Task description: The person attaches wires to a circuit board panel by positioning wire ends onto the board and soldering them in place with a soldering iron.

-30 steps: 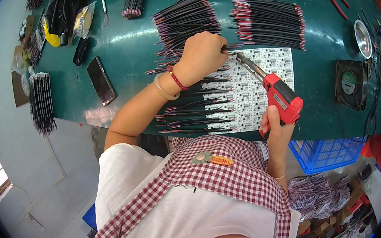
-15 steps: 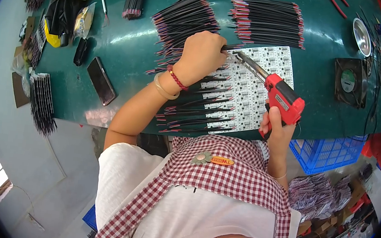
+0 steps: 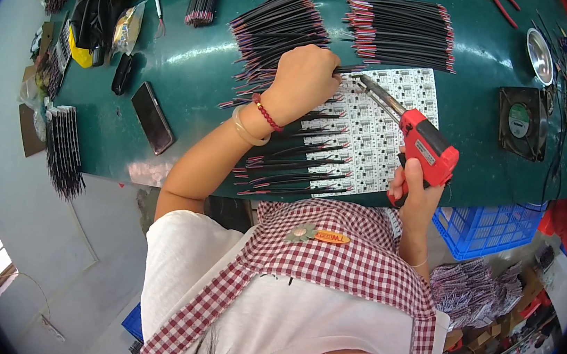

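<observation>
My left hand (image 3: 303, 81) is closed on a short black cable (image 3: 349, 68), whose end sticks out past the fingers over the top left of a white circuit board panel (image 3: 393, 133). With my right hand (image 3: 419, 192) I grip a red and black soldering gun (image 3: 432, 146) by its handle. Its metal tip points up and left at the panel's upper edge, close to the cable end; whether they touch I cannot tell. Along the panel's left side lie several black cables (image 3: 291, 174), their ends on the boards.
Beyond my left hand is a heap of loose cables (image 3: 280, 26), with another pile (image 3: 401, 33) to its right. A phone (image 3: 152, 118) lies at left. On the right are a square fan (image 3: 522, 122) and a metal bowl (image 3: 539, 56). A blue crate (image 3: 483, 231) stands below the table edge.
The soldering gun has shifted slightly to the right, its tip drawing a little away from the cable end. My left hand stays in nearly the same place.
</observation>
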### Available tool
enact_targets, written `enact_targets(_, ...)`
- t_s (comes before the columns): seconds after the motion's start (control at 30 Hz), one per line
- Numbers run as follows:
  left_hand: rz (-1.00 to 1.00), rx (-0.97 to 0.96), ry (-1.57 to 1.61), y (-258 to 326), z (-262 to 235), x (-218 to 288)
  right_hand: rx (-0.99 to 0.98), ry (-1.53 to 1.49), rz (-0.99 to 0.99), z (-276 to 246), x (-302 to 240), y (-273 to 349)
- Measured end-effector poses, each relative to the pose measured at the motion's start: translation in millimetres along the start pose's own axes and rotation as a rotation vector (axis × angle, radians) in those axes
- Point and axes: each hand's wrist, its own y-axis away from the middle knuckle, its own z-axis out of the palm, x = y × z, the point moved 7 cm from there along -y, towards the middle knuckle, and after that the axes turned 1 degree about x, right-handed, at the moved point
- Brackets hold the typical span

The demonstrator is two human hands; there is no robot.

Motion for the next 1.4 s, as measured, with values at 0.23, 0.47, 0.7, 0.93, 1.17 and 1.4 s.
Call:
enact_targets(0.23,0.056,-0.063,-0.013,2,0,4,0.069,-0.170,0.000,-13,-9,6)
enact_targets(0.47,0.140,0.260,0.109,9,-34,-4,0.048,-0.232,0.019,-23,-8,12)
enact_targets(0.7,0.061,-0.066,0.370,13,-23,9,0.026,-0.279,0.049,-25,-4,10)
enact_targets(0.93,0.086,-0.217,0.567,18,-3,10,0.035,-0.312,0.062,-28,0,12)
enact_targets(1.17,0.082,0.050,0.419,24,-4,15,0.019,-0.284,0.131,-23,9,12)
enact_targets(1.4,-0.028,-0.042,0.442,21,3,2,0.007,-0.283,0.100,-19,7,13)
